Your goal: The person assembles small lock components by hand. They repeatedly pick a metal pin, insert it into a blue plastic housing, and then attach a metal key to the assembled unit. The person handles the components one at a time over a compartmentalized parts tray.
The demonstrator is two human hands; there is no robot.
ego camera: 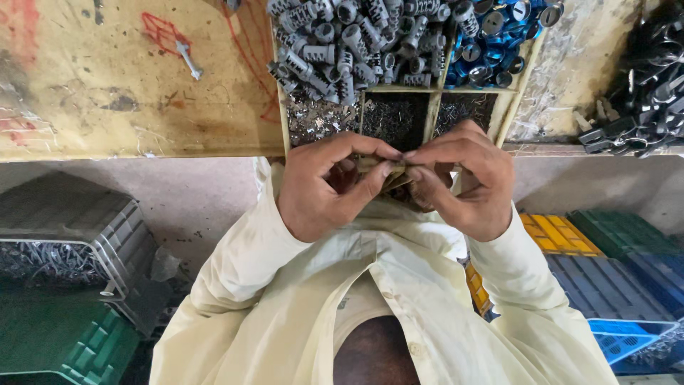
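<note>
My left hand (324, 187) and my right hand (467, 182) meet in front of my chest at the near edge of a worn wooden workbench (128, 107). Together the fingertips pinch a small, flat, brownish piece (390, 173), mostly hidden by the fingers. Just beyond the hands stands a wooden divided tray (283, 107). Its far compartments hold several grey ribbed plastic plugs (356, 39) and blue round caps (491, 39). Its near compartments hold small shiny metal bits (317, 117) and dark fine pins (395, 117).
One grey plug (189, 60) lies loose on the bench at the left. A pile of dark metal clips (641, 93) lies at the far right. On the floor stand grey (78, 221) and green (64, 342) crates at the left, yellow (559, 235) and blue (613, 285) crates at the right.
</note>
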